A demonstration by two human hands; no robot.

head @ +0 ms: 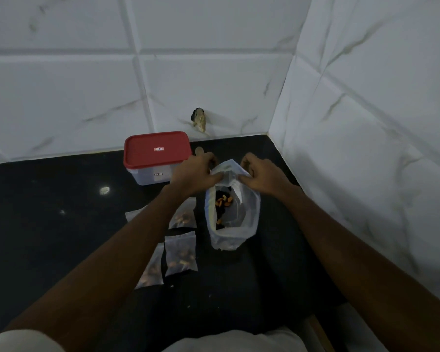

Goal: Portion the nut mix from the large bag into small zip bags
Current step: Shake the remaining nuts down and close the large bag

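**Two hands, one small bag**

You held a small zip bag [229, 171] with both hands, right over the mouth of the large bag [233, 224]. Your left hand [196, 174] pinched its left side. Your right hand [262, 176] pinched its right side, fingers curled on the plastic.

The large bag sat on the countertop [61, 224], toward the back right corner. Its long way ran from the back edge toward the front edge. Its mouth gaped up at you, so the nut mix [222, 200] showed inside. I could not tell if it stood straight or leaned. The small bag stretched crosswise between your hands, and I could not tell which way its zip end faced.

I think you were pulling the small bag open or pressing it closed, but that was not plain. The best way was to keep it over the large bag, so any dropped nut fell back in, and to run your fingers along the whole zip.

Some filled small bags [181, 257] lay flat to the left of the large bag, nearer the front edge. A box with a red lid [156, 152] stood by the back edge.
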